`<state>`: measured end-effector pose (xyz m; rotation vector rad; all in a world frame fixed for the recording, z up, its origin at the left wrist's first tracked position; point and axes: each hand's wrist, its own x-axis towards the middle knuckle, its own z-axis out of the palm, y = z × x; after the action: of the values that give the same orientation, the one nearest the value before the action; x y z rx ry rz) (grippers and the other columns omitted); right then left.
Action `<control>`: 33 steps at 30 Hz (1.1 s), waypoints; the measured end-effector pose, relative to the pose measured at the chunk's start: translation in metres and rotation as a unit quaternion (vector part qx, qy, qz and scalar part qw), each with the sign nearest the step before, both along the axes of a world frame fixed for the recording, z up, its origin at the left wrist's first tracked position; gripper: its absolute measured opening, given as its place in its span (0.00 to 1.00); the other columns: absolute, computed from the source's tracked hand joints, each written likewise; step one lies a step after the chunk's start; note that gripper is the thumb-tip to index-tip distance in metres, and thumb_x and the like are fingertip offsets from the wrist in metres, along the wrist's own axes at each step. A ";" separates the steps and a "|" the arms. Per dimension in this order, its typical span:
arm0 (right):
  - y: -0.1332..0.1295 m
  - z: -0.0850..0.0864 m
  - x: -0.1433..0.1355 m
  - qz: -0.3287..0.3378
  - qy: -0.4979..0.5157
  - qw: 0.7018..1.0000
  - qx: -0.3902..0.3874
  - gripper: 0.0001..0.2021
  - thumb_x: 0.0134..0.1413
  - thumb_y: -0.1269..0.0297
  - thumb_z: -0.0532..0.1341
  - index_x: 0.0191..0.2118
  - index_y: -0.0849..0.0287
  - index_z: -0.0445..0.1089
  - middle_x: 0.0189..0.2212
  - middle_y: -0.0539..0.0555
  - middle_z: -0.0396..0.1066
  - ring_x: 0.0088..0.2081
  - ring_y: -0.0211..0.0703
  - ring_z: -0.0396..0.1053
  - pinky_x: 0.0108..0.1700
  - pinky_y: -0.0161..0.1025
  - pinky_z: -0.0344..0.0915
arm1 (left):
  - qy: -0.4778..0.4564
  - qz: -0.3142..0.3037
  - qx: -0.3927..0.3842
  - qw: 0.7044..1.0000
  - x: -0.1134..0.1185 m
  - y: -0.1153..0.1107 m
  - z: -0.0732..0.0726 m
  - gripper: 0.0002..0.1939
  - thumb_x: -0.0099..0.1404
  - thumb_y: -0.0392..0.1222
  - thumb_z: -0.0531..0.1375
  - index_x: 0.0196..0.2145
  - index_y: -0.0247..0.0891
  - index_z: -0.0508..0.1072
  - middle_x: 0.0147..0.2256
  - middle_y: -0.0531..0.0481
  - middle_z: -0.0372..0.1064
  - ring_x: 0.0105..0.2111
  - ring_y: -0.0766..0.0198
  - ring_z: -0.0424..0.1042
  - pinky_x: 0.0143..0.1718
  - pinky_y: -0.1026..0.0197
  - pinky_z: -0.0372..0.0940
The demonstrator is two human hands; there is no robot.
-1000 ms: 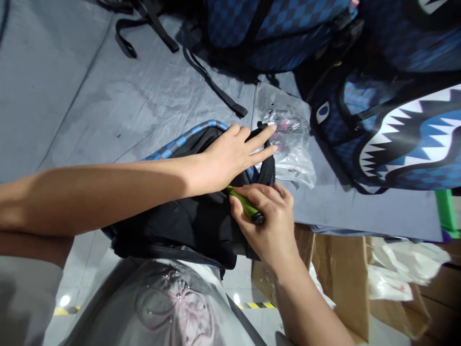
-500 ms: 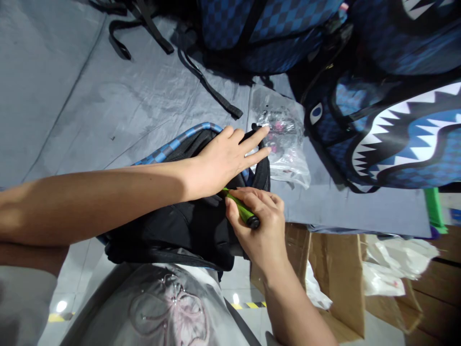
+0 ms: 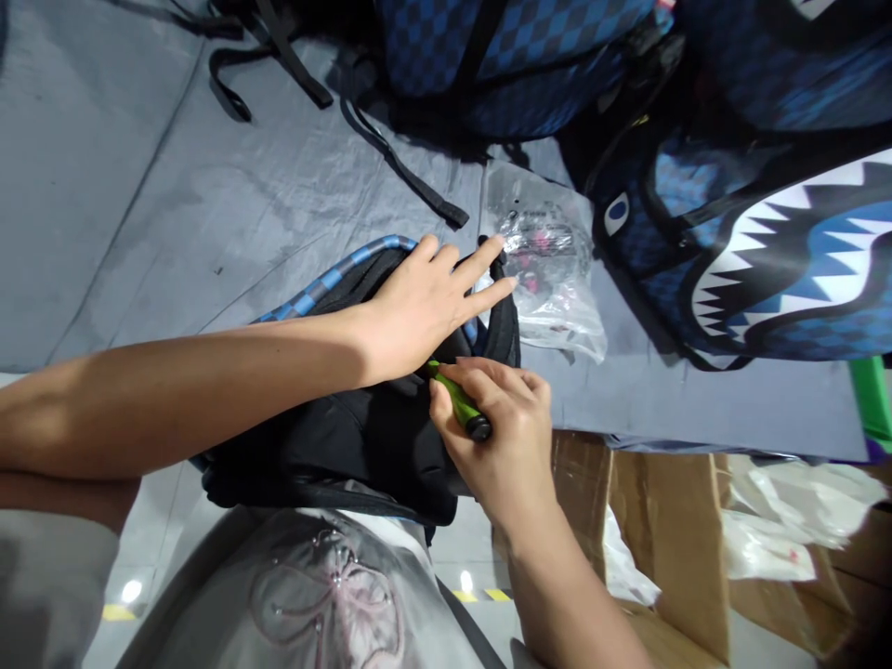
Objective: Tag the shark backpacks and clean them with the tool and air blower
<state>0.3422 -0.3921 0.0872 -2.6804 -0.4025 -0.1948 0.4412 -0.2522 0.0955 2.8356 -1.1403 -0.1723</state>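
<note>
A black bag with blue checkered trim (image 3: 327,437) lies at the table's near edge, against the person's lap. Across its upper part rests my left hand (image 3: 432,302), palm down with fingers spread. My right hand (image 3: 498,432) is wrapped round a green tool with a black end (image 3: 464,404). The tool's far tip is hidden at the bag, below my left palm.
Beyond the bag, a clear plastic bag with pink items (image 3: 547,260) lies on the grey-covered table (image 3: 90,177). Blue checkered backpacks (image 3: 787,260) stand at the back and right, with loose black straps (image 3: 411,177). Cardboard boxes (image 3: 683,548) are below the edge.
Both hands have shifted very slightly left in the view, the right still round the green tool. The backpack and boxes at the right appear a little further right.
</note>
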 end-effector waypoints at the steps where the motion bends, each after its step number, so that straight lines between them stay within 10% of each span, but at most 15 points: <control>1: 0.000 0.001 0.000 0.009 0.004 1.000 0.005 0.07 0.61 0.64 0.61 0.42 0.58 0.75 0.40 0.57 0.77 0.44 0.48 0.74 0.48 0.48 0.59 | -0.002 0.000 0.002 1.000 0.000 0.000 0.000 0.44 0.63 0.47 0.61 0.71 0.51 0.43 0.72 0.46 0.34 0.60 0.41 0.58 0.61 0.42 0.50; 25: -0.006 0.008 0.005 0.016 0.053 0.998 -0.016 0.06 0.59 0.65 0.61 0.38 0.56 0.75 0.35 0.52 0.79 0.36 0.47 0.75 0.43 0.46 0.60 | 0.023 0.014 -0.004 1.000 0.000 0.003 0.001 0.51 0.61 0.49 0.62 0.71 0.49 0.35 0.72 0.44 0.29 0.63 0.38 0.52 0.61 0.40 0.48; 33: 0.018 -0.011 -0.003 0.015 -0.020 0.980 0.200 0.07 0.60 0.65 0.62 0.43 0.54 0.75 0.42 0.53 0.79 0.46 0.46 0.75 0.48 0.45 0.65 | 0.046 0.043 0.077 0.995 -0.001 0.047 0.033 0.60 0.58 0.52 0.66 0.70 0.50 0.24 0.72 0.39 0.26 0.64 0.34 0.49 0.59 0.39 0.51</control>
<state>0.3389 -0.3742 0.0764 -2.2772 -0.3699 -0.2870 0.4405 -0.2056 0.1286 2.9673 -1.0263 -0.3951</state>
